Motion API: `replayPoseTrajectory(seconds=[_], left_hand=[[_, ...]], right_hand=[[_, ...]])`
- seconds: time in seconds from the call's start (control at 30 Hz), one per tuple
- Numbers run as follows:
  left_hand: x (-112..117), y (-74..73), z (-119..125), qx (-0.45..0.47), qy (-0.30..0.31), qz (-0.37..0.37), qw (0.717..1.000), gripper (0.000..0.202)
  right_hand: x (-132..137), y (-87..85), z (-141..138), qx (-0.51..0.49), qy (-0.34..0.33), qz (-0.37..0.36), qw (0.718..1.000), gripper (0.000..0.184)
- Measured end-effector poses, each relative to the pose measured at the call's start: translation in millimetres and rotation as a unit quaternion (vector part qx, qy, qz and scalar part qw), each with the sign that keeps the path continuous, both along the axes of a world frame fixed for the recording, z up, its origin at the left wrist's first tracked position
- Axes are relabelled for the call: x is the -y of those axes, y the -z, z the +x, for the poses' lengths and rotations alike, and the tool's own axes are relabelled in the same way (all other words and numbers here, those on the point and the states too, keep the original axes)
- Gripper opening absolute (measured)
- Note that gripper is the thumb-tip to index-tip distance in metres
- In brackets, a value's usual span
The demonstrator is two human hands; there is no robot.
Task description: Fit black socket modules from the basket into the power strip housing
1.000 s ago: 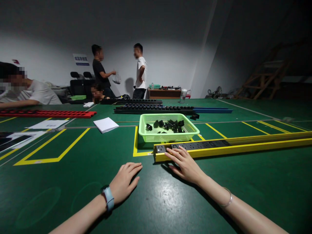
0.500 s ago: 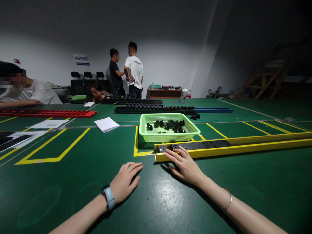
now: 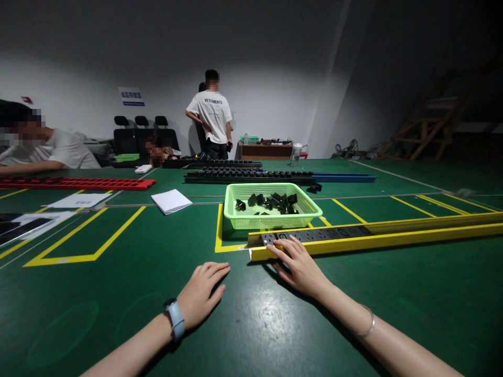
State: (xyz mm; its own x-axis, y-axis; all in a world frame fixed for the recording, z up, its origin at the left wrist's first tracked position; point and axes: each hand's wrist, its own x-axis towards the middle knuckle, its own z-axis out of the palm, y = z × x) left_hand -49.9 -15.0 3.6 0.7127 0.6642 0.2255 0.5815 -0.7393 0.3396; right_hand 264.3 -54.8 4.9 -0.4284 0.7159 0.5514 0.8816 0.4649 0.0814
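My right hand (image 3: 299, 266) lies flat with fingers stretched over the near end of a long yellow rail (image 3: 393, 238); the fingertips press on the black socket strip (image 3: 318, 234) seated in it. My left hand (image 3: 201, 292), with a blue wristband, rests palm down on the green table (image 3: 118, 293), fingers loosely spread, holding nothing. Just behind the rail stands a light green basket (image 3: 236, 214) with several small black socket modules (image 3: 275, 202) inside.
A white paper pad (image 3: 171, 200) and other sheets (image 3: 76, 200) lie to the left. A red rail (image 3: 78, 183), black socket strips (image 3: 247, 175) and a blue rail (image 3: 346, 178) lie farther back. A person leans on the table at far left; others stand by the back wall.
The black socket strip has slid a little to the right inside the yellow rail under my right fingers. The people at the back wall have moved right. My left hand is still.
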Motion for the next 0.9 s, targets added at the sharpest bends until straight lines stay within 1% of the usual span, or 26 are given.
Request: replayPoseTrajectory(seconds=[0.43,0.63,0.9], left_hand=[[0.1,-0.2,0.5,-0.005,0.0,-0.002,1.0,0.039],[-0.5,2.1,-0.4,0.006,0.003,0.002,1.0,0.039],[-0.3,1.9,-0.9,0.016,0.007,0.015,1.0,0.039]], right_hand=[[-0.5,0.9,-0.3,-0.01,0.011,0.006,1.0,0.048],[-1.2,2.8,-0.2,-0.005,0.016,0.014,1.0,0.048],[-1.3,0.7,-1.0,-0.016,0.014,0.016,1.0,0.047]])
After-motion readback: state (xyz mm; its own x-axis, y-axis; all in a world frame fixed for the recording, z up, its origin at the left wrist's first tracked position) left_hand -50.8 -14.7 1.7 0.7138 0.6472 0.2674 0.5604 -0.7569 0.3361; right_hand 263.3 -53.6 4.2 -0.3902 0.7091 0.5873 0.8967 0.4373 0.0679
